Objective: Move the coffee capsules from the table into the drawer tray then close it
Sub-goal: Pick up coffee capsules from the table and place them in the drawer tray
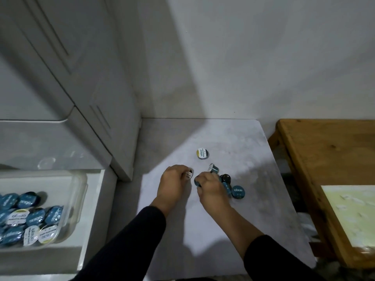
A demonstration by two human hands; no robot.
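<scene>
Several coffee capsules lie on the grey table [233,230]. A yellow-and-white capsule [202,154] stands alone at the back. My left hand [174,183] is closed on a white-lidded capsule [188,175]. My right hand [211,190] grips blue capsules, one showing at its fingertips [197,182]. A tipped blue capsule [214,168], a dark capsule [225,178] and a blue-lidded capsule [238,192] sit just right of that hand. The open drawer [95,199] at left holds a clear tray [78,191] filled with several capsules.
White cabinet fronts [91,110] rise behind the drawer, beside the table's left edge. A wooden table [316,151] with a pale sheet [353,216] on it stands to the right. A white wall runs behind.
</scene>
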